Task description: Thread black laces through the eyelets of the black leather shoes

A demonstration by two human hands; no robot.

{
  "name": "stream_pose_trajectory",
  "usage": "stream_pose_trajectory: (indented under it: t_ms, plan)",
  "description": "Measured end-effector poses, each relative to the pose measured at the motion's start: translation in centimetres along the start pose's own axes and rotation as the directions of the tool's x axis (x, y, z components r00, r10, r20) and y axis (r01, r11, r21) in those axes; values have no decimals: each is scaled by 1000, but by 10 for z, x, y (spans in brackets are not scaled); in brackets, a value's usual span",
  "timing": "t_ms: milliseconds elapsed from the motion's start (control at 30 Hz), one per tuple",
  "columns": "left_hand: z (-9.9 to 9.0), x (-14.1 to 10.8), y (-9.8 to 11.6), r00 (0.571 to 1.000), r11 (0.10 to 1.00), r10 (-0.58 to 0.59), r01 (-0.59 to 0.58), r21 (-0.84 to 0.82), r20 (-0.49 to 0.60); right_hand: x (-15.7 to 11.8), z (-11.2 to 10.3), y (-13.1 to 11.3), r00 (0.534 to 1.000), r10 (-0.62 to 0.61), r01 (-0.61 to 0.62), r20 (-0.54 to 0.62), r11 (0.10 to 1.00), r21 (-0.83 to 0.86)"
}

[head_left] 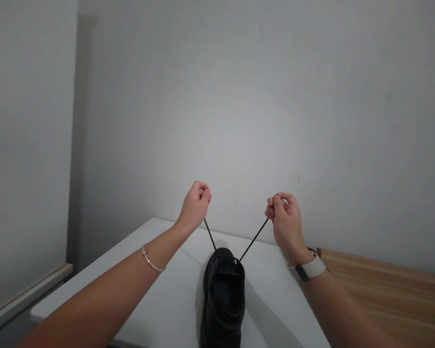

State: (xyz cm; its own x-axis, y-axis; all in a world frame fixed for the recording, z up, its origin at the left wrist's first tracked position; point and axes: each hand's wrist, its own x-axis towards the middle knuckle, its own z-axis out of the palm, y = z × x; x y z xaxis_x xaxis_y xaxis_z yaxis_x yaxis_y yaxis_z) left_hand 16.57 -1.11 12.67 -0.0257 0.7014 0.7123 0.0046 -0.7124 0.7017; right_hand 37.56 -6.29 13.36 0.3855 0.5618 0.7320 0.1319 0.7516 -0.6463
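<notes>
A black shoe (224, 309) rests on the white table, toe pointing away from me and its opening facing up. Two ends of a black shoelace (254, 240) rise from the front of the opening, spread into a V and pulled straight. My left hand (198, 203) is closed in a pinch on the left end, above and left of the toe. On the right end, my right hand (283, 212) pinches with curled fingers, higher than the shoe and to its right. The lace tips are mostly hidden inside my fingers.
The white table (159, 309) reaches back to a grey wall (239, 111). At the right stands a wood-grain panel (384, 295). A pale panel with a ledge (29, 295) is at the left. I wear a bracelet (152, 262) and a wrist band (310, 268).
</notes>
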Motion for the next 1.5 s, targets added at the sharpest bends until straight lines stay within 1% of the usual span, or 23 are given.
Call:
stream_pose_trajectory:
  t_ms: [67, 133, 233, 300, 333, 367, 433, 500, 533, 567, 633, 733, 800, 967, 1100, 1200, 1233, 1267, 1300, 1367, 1400, 1433, 1500]
  plan:
    - [-7, -8, -11, 990, 975, -9, -22, 221, 138, -4, -12, 12, 998, 31, -18, 63, 981, -195]
    - [-12, -19, -19, 925, 900, -84, -89, 428, 370, -14, -22, 22, 970, 87, 22, 228, 899, -437]
    - [-16, -38, -29, 692, 789, -336, -165, 593, 639, -35, -30, 30, 820, 319, 145, 475, 687, -712]
    - [-16, -49, -37, 537, 797, -434, -145, 586, 723, -48, -31, 34, 690, 503, 184, 520, 573, -798]
    - [-16, -54, -40, 489, 823, -444, -110, 557, 751, -54, -31, 36, 625, 581, 179, 521, 544, -820]
    - [-15, -57, -44, 463, 852, -435, -65, 519, 772, -58, -31, 38, 565, 641, 165, 519, 529, -832]
    - [-14, -63, -49, 476, 896, -405, 37, 442, 781, -64, -31, 42, 501, 687, 129, 527, 543, -830]
    - [-14, -67, -52, 521, 902, -420, 149, 405, 743, -66, -32, 44, 524, 654, 86, 546, 597, -797]
    - [-14, -69, -52, 518, 890, -453, 219, 400, 725, -66, -32, 44, 544, 625, 60, 560, 636, -769]
    - [-14, -70, -51, 496, 868, -496, 298, 396, 713, -67, -33, 43, 554, 608, 20, 569, 673, -739]
    - [-14, -72, -49, 415, 802, -573, 458, 383, 707, -70, -33, 39, 523, 654, -128, 546, 694, -708]
    - [-12, -73, -46, 314, 717, -606, 613, 330, 731, -75, -31, 30, 399, 780, -412, 481, 622, -666]
    - [-10, -73, -44, 279, 684, -594, 669, 291, 754, -77, -30, 24, 348, 797, -517, 495, 603, -608]
    - [-12, -71, -45, 242, 622, -511, 767, 160, 825, -81, -36, 19, 356, 765, -564, 537, 634, -529]
    - [-17, -72, -48, 239, 599, -486, 792, 120, 841, -84, -40, 24, 398, 755, -547, 522, 652, -525]
    - [-20, -71, -48, 237, 675, -509, 706, 214, 827, -84, -40, 24, 404, 740, -473, 538, 672, -569]
    - [-21, -70, -46, 254, 728, -514, 634, 260, 819, -83, -39, 24, 418, 730, -425, 541, 683, -594]
    - [-21, -67, -44, 307, 791, -513, 532, 302, 802, -80, -39, 23, 444, 712, -363, 544, 698, -617]
    - [-20, -63, -41, 401, 850, -498, 402, 341, 769, -77, -38, 22, 497, 679, -294, 540, 718, -632]
    - [-18, -55, -31, 650, 905, -381, 118, 408, 657, -68, -36, 20, 674, 553, -171, 490, 761, -626]
    - [-16, -52, -25, 742, 901, -296, 10, 433, 601, -63, -33, 17, 757, 482, -139, 442, 779, -612]
    - [-13, -49, -18, 795, 894, -226, -61, 443, 564, -59, -29, 14, 816, 429, -140, 387, 796, -588]
    - [-5, -46, -1, 809, 911, -142, -118, 394, 570, -53, -17, 2, 866, 392, -217, 309, 853, -475]
